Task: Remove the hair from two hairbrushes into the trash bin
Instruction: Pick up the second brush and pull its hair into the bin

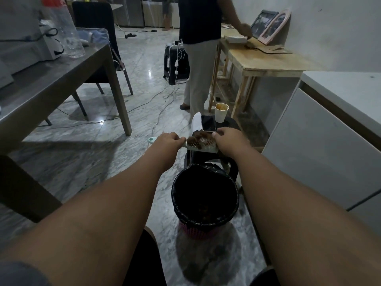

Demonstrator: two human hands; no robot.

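Left hand (168, 141) is wrapped tight round the handle of a pale mint plastic hairbrush (206, 149), bristles up. Right hand (228, 139) has its fingers curled over the other end of the brush head, right at the clump of brown hair (195, 140) matted in the bristles (can't tell if it's pinching hair or just the brush edge).

The brush isn't over the pink ribbed trash bin (194, 232) with its black bag liner. It's held past the bin's far rim, above a black plastic stool (234, 124) that stands just behind the bin. Also on that stool, farther from the bin:
- a dark-screened smartphone (208, 123) lying on something white
- a white paper cup (221, 113), stained brownish inside
- a dark brownish lump right behind the brush head that I can't make out

Inside the bin there's a bit of brownish stuff at the bottom, otherwise just darkness.

Well beyond the bin a person in a dark top (198, 21) stands at a raw wooden table (268, 65). Left of the bin is a grey metal-topped table (61, 79), right of it a white cabinet (329, 145).
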